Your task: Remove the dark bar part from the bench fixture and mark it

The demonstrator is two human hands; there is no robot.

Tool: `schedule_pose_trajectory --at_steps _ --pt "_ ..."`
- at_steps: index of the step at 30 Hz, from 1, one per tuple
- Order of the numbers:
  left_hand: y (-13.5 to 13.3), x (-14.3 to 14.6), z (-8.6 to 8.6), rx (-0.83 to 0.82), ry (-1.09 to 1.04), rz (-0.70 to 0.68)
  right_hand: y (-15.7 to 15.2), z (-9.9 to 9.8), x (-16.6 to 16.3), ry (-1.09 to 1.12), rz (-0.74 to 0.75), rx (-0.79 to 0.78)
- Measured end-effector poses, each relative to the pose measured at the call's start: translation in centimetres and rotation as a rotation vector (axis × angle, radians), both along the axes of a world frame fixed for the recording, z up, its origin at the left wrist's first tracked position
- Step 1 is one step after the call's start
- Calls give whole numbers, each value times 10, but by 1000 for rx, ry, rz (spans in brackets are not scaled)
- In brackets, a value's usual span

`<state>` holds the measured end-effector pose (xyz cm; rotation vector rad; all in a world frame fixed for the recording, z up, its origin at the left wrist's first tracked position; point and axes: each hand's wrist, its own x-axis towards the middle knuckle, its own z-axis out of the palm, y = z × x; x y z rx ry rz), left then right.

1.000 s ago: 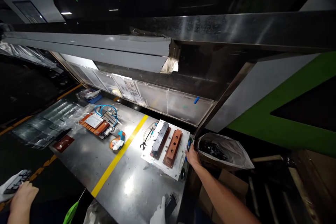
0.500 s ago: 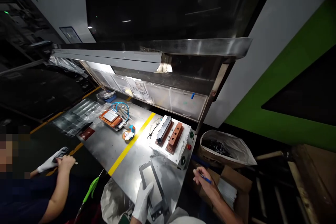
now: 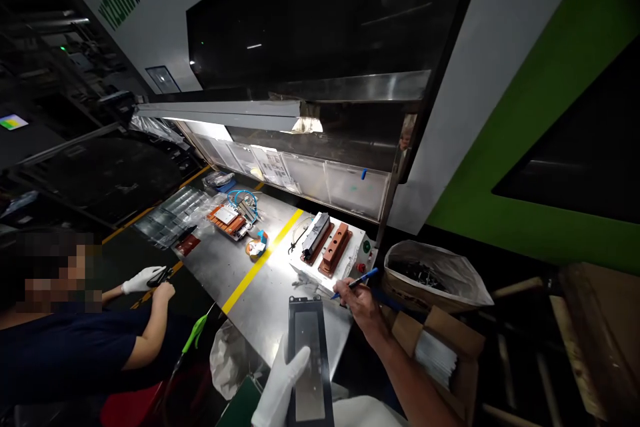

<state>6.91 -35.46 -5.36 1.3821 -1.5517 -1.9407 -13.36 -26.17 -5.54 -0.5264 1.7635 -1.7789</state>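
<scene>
Two hands of the wearer in view, low at the near edge of the steel bench (image 3: 280, 310).

Item 1: left hand (image 3: 280, 383), in a white glove, fingers closed along the left edge of a long black framed panel (image 3: 310, 360); the panel is held flat above the bench's near edge, its far end toward the fixture.

Item 2: right hand (image 3: 357, 300), bare, fingers pinched together on a blue pen (image 3: 357, 281); the pen's tip points right and up, just off the panel's far right corner.

Item 3: white fixture plate (image 3: 333, 260) on the bench, right of the yellow stripe (image 3: 260, 263), carrying one dark block (image 3: 315, 235) and one copper-brown block (image 3: 336, 248) side by side; green and red buttons at its right edge.

Item 4: orange plate with blue tubing (image 3: 233, 217), left of the stripe; a small orange-and-blue object (image 3: 257, 247) lies beside the stripe.

Item 5: bag-lined bin of dark parts (image 3: 435, 277), right of the bench; an open cardboard box (image 3: 440, 353) sits nearer.

Item 6: co-worker (image 3: 75, 340) seated at left, white-gloved hand (image 3: 140, 279) and bare hand together on a small dark object.
</scene>
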Motion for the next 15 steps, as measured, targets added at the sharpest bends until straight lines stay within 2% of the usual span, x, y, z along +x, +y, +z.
schedule_pose_trajectory --at_steps 5,10,15 --pt "10 0 3 49 26 -48 -5 -13 -1 33 -16 16" --pt "7 -3 -6 -108 24 -62 2 -16 -1 79 10 18" --pt "5 -8 -11 -117 42 -82 4 -16 -4 96 4 57"
